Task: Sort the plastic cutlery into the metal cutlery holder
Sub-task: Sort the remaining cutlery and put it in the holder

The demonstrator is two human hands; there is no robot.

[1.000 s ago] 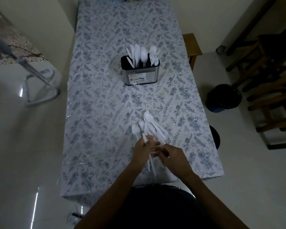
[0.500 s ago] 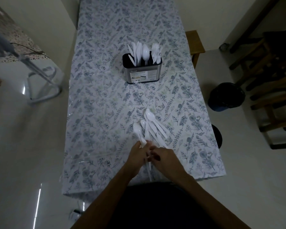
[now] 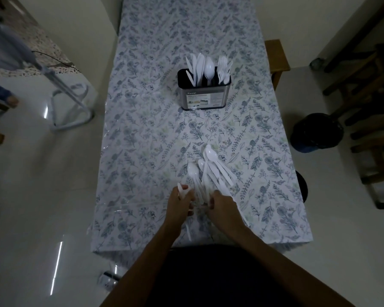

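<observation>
Head view: both forearms reach in over the near edge of the table [image 3: 142,120], which is covered in a leaf-patterned cloth. The left hand [image 3: 179,206] has its fingers curled round a white plastic utensil [image 3: 181,189] whose tip pokes up past the knuckles. The right hand [image 3: 222,207], just beside it, curls its fingers onto the near ends of a loose pile of white spoons [image 3: 211,171]; whether it actually grips one I cannot tell. The spoons fan away from the hands, bowls pointing toward the far edge. Farther on, well apart from the pile and near the table's middle, stands the metal cutlery holder [image 3: 204,94], upright, with knives, spoons and forks standing in it. Beyond the right edge, a dark bin [image 3: 315,131] sits on the floor.
</observation>
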